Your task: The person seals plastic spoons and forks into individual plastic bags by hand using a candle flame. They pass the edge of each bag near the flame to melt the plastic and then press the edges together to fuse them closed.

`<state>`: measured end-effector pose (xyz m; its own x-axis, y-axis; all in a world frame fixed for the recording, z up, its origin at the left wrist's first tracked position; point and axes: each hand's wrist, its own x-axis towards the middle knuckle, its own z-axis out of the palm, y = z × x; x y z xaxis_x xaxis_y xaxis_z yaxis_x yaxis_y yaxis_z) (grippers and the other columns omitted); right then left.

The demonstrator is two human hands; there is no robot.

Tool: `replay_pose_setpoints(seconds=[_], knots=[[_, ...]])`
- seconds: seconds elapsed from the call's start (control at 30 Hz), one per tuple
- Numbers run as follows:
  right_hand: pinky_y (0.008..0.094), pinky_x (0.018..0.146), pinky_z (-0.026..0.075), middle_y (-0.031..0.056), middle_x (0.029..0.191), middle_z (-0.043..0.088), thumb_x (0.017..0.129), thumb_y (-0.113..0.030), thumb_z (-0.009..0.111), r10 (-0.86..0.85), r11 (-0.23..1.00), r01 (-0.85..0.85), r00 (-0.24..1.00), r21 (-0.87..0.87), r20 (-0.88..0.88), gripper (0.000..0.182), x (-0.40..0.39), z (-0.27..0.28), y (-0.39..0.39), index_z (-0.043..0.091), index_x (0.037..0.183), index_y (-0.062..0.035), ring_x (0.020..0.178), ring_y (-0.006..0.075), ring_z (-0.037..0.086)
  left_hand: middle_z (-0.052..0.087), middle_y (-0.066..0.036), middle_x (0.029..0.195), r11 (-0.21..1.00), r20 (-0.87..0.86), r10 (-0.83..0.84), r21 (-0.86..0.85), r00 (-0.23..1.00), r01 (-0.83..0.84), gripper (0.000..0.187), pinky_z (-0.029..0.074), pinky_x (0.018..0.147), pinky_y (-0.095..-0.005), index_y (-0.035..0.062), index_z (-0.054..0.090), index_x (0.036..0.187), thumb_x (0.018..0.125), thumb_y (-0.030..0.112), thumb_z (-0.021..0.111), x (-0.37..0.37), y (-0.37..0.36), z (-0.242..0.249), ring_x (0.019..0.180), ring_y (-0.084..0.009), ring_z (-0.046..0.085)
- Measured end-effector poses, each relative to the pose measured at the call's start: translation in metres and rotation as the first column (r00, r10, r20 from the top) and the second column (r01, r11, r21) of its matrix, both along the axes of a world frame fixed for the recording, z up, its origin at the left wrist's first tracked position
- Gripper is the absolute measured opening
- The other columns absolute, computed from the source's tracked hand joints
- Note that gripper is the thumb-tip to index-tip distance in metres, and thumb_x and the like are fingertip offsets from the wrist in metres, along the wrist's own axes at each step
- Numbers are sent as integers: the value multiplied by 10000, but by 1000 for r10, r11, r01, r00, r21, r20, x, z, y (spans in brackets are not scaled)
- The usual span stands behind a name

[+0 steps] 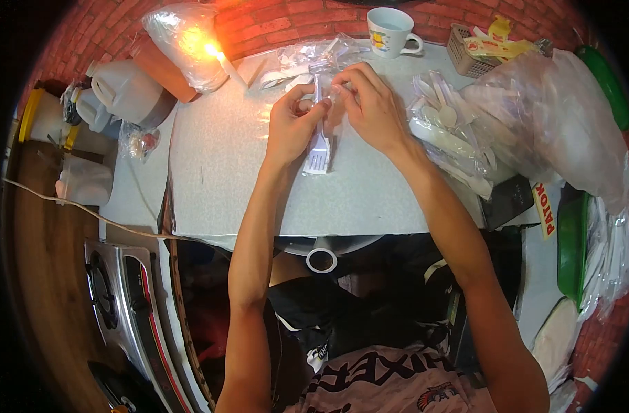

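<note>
My left hand [294, 125] is closed around a white plastic fork [318, 160] in a clear plastic wrapper, its tines pointing toward me. Thumb and fingers grip it near the middle, over the table. Close by on the right, my right hand [371, 107] pinches what looks like the clear film at the packet's upper end; its fingertips partly hide the spot. A lit candle [228, 69] leans up on the left, apart from both hands. Behind my hands lie wrapped white plastic utensils [290, 74]. More bagged spoons and forks [449, 131] lie to the right.
A mug [390, 34] and a basket of packets [469, 55] stand at the back. Large plastic bags [555, 117] fill the right side, by a green tray [571, 241]. Jugs [132, 93] stand left, with a gas stove [132, 303] below them.
</note>
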<state>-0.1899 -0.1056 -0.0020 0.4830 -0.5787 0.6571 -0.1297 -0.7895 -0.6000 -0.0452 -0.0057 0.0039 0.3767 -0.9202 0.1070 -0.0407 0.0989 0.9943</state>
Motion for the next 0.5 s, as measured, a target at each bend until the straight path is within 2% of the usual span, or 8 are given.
replay_pose_setpoints(seconds=[0.03, 0.1, 0.17, 0.2, 0.27, 0.3, 0.37, 0.5], knots=[[441, 743, 534, 78, 1051, 650, 959, -148, 637, -31, 1000, 31, 999, -3, -17, 105, 0, 1, 1, 648, 1037, -78, 847, 333, 677, 658, -26, 647, 1000, 0, -2, 3, 1000, 2, 175, 376, 446, -232, -4, 655, 1096, 939, 69, 683, 2, -1, -4, 502, -48, 542], [450, 753, 529, 84, 1055, 653, 968, -141, 624, -64, 998, 64, 997, -4, -33, 113, 0, 0, 2, 633, 1060, -75, 848, 341, 676, 647, -19, 642, 999, 126, 42, -14, 991, -41, 160, 402, 481, -233, -11, 666, 1055, 915, 62, 691, 6, -4, -10, 518, -53, 552], [458, 748, 527, 109, 1029, 671, 975, -144, 624, -53, 997, 51, 998, 65, 35, 126, 2, -5, -2, 626, 1075, -67, 839, 345, 676, 638, -17, 632, 999, 125, 44, -4, 991, -44, 158, 404, 485, -236, -12, 666, 1045, 909, 66, 692, 6, -4, -12, 517, -52, 547], [458, 748, 527, 109, 1029, 671, 975, -144, 624, -54, 996, 52, 998, 66, 35, 126, 3, -6, -3, 626, 1075, -67, 839, 345, 676, 629, -14, 623, 999, 125, 48, 4, 991, -49, 157, 406, 489, -240, -12, 667, 1035, 903, 70, 693, 5, -4, -11, 515, -52, 542], [426, 736, 534, 135, 995, 688, 964, -145, 643, -43, 976, 33, 998, 215, 41, 132, 4, -8, -4, 634, 1061, -56, 824, 315, 684, 621, -11, 610, 998, 127, 54, 3, 990, -55, 145, 403, 486, -239, -8, 668, 1023, 905, 73, 693, 5, -4, -13, 511, -51, 539], [426, 736, 534, 135, 995, 688, 964, -145, 643, -43, 976, 33, 998, 216, 41, 132, 3, -6, -4, 634, 1061, -56, 824, 315, 684, 612, -8, 596, 998, 129, 63, 1, 990, -64, 133, 400, 483, -239, -4, 669, 1011, 907, 77, 693, 5, -4, -15, 508, -50, 536], [390, 731, 538, 140, 948, 696, 930, -160, 686, 51, 953, -63, 997, 296, 50, 180, -1, 0, -3, 654, 1076, -59, 787, 281, 676, 608, -6, 586, 996, 154, 89, 16, 984, -93, 126, 393, 472, -240, 0, 671, 995, 912, 91, 699, 8, -5, -17, 502, -48, 532], [364, 733, 539, 107, 982, 691, 867, -162, 736, 126, 946, -135, 991, 295, 52, 262, -5, 9, 4, 673, 1103, -69, 792, 251, 666, 616, -14, 580, 990, 200, 130, 29, 971, -138, 147, 380, 443, -245, 6, 680, 955, 931, 146, 716, 7, -2, -12, 492, -45, 536]])
